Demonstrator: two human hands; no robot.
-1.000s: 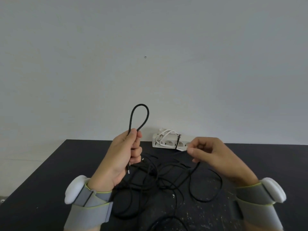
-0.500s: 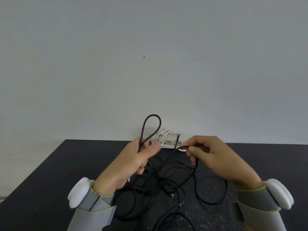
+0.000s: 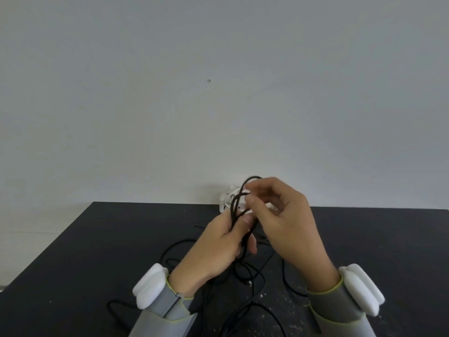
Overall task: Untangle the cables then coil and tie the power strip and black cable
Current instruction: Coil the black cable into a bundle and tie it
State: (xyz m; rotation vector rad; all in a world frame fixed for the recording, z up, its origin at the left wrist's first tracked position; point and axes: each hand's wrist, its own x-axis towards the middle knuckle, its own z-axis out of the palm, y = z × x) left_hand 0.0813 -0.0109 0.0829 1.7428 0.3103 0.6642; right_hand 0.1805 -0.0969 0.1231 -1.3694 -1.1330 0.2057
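My left hand (image 3: 218,244) gripped several strands of the thin, matte black cable (image 3: 235,207) between thumb and curled fingers, the strands rising in a narrow oval loop. My right hand (image 3: 286,222) curled its fingertips round the top of that loop, pinching it. The rest of the cable sprawled in loose, tangled curves over the dull black table (image 3: 97,251). The white plastic power strip (image 3: 224,204) lay at the table's far edge, mostly hidden behind my fingers.
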